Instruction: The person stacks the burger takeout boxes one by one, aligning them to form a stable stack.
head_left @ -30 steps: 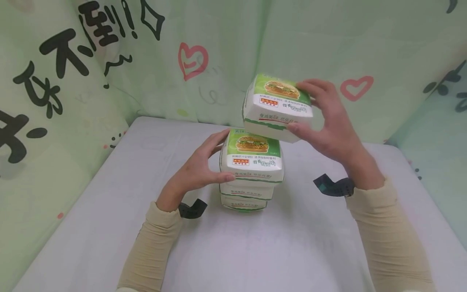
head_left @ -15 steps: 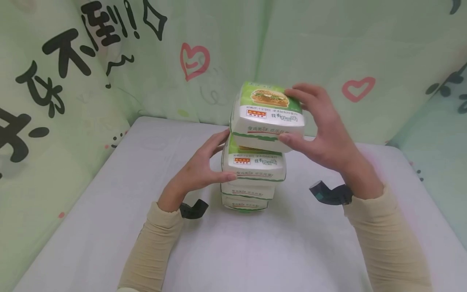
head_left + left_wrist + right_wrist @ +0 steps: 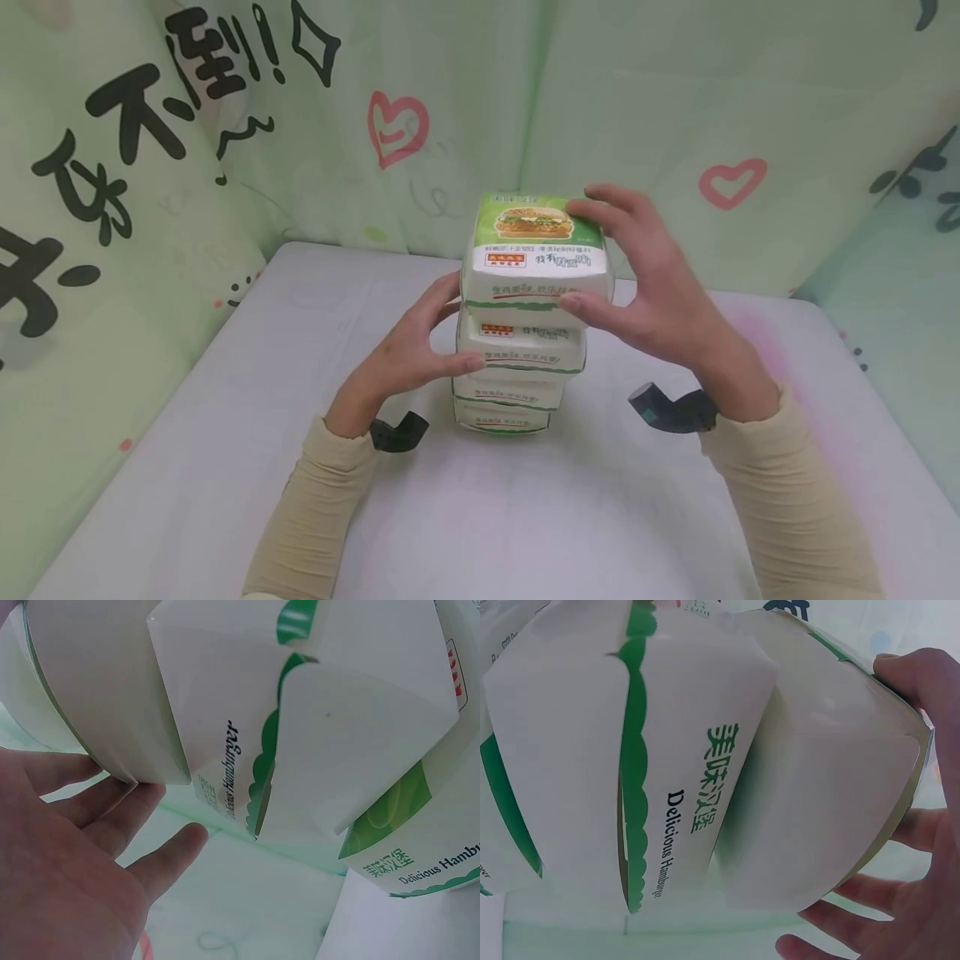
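Observation:
Four-sided white-and-green hamburger boxes stand in a slightly uneven stack in the head view. My right hand (image 3: 652, 287) grips the top hamburger box (image 3: 536, 267), thumb at its front and fingers over its right side. That box sits over or just above the second box (image 3: 525, 350); the right wrist view shows its plain base (image 3: 825, 802) against the lid below. My left hand (image 3: 408, 342) holds the second box by its left side, thumb on the front. In the left wrist view its fingers (image 3: 112, 825) reach the box's rim. Below are two more boxes (image 3: 506, 396).
The stack stands on a white-covered table (image 3: 487, 517). A pale green curtain (image 3: 615, 100) with hearts and black lettering hangs behind and at the sides. A dark wrist camera (image 3: 400, 432) sits at the left wrist, another camera (image 3: 671, 408) at the right.
My right hand has moved left and down with its hamburger box, from above the stack's right side to over the second box. The left hand has stayed in place.

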Available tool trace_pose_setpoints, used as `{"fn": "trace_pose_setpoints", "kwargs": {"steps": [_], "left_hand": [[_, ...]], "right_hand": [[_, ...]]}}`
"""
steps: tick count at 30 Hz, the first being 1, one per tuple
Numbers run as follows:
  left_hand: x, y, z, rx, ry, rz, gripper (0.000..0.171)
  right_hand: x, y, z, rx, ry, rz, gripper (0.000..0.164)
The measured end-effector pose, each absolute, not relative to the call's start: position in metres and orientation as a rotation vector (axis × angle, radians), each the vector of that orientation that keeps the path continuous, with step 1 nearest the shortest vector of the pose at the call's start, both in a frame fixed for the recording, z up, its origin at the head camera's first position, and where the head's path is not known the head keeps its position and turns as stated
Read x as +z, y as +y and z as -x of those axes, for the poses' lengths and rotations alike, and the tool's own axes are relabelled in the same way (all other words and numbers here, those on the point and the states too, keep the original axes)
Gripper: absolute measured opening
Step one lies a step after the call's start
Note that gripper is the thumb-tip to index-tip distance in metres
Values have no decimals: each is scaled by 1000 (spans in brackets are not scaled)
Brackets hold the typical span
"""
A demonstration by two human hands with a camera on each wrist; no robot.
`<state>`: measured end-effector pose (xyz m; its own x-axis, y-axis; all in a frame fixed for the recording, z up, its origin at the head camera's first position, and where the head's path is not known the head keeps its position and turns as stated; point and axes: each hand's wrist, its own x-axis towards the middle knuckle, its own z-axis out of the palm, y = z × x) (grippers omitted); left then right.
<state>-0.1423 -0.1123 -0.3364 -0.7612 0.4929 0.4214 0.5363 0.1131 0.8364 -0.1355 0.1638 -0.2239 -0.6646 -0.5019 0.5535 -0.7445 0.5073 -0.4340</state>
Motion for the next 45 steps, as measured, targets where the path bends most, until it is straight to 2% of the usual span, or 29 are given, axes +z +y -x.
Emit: {"fn": "trace_pose_setpoints", "kwargs": {"steps": [11, 26, 45], "left_hand": [[-337, -115, 143, -1820, -2289, 1111, 85], [-337, -119, 143, -1921, -2284, 1115, 102], [-336, -120, 142, -1897, -2278, 1118, 103]], "right_hand": [[-231, 163, 132, 1043, -2432, -1063, 80], [-238, 162, 131, 1075, -2447, -1083, 86], [-238, 164, 128, 1111, -2453, -1087, 91]]}}
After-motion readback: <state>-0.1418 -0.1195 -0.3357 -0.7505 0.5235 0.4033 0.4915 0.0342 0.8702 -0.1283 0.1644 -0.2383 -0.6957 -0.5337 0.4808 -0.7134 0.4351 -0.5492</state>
